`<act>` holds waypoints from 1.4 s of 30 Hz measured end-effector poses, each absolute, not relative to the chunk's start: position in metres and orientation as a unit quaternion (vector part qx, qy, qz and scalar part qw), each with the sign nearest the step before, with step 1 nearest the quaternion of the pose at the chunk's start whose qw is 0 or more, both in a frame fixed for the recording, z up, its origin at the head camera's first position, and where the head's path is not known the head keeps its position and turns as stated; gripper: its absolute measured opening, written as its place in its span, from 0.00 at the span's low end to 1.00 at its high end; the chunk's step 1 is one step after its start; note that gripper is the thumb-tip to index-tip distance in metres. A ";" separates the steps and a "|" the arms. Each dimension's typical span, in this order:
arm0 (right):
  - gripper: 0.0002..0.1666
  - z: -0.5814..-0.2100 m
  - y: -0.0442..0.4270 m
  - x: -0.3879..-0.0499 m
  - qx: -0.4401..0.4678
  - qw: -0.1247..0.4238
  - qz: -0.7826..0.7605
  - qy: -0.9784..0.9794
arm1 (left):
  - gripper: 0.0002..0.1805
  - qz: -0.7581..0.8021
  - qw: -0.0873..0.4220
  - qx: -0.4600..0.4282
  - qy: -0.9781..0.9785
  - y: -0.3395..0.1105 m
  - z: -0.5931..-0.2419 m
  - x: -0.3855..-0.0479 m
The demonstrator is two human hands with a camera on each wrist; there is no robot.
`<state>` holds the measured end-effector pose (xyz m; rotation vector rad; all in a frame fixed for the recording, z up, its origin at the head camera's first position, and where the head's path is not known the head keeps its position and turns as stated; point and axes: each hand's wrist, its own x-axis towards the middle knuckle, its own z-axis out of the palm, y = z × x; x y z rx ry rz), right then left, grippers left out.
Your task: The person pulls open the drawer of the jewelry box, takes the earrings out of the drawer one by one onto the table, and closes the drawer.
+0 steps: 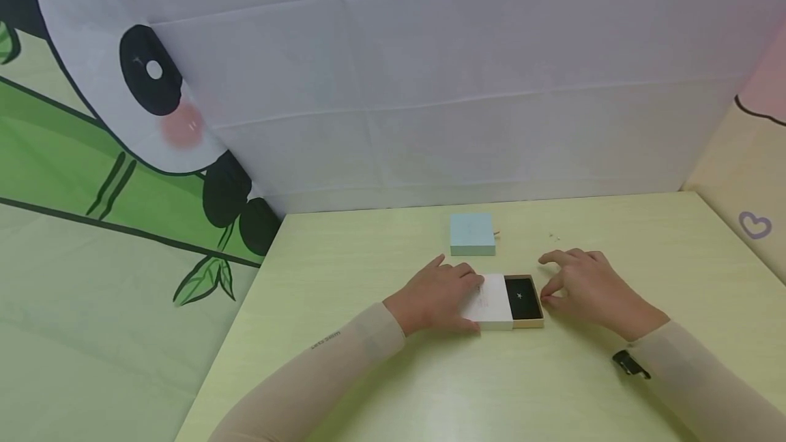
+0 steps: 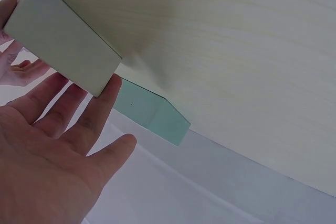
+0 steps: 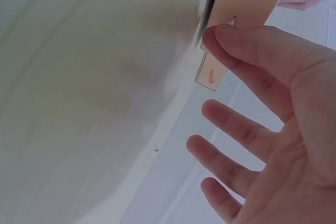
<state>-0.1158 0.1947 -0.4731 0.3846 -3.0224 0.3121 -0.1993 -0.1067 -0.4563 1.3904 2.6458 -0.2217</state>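
A white box sleeve (image 1: 493, 302) lies on the table, its drawer (image 1: 529, 323) pulled partly out at the right. Inside the drawer, a black insert (image 1: 516, 305) bears a small silver star-shaped thing (image 1: 519, 296). My left hand (image 1: 437, 297) holds the sleeve, thumb on the near side and fingers at the far side. At the drawer's right end, my right hand (image 1: 586, 292) pinches a small pull tab (image 3: 232, 20) between thumb and index finger. Its other fingers (image 3: 231, 124) are spread apart from the box.
Behind the white box stands a light blue box (image 1: 471, 232) with a small orange tab on its right side. Tiny star-like pieces (image 1: 555, 237) lie on the table (image 1: 344, 251) to its right. A pale cloth (image 1: 430, 121) hangs along the table's back edge.
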 end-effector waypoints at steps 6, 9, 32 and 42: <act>0.08 -0.475 0.199 -0.115 0.121 0.039 0.104 -0.986 | 0.49 -0.075 0.072 0.462 0.881 -0.106 -0.456 -0.199; 0.05 -0.475 0.200 -0.114 0.120 0.038 0.103 -0.987 | 0.49 -0.072 0.077 0.460 0.882 -0.107 -0.456 -0.198; 0.07 -0.477 0.206 -0.110 0.110 0.037 0.108 -0.987 | 0.49 -0.072 0.072 0.458 0.883 -0.107 -0.459 -0.200; 0.06 -0.478 0.207 -0.109 0.111 0.041 0.108 -0.987 | 0.49 -0.067 0.070 0.460 0.883 -0.107 -0.459 -0.200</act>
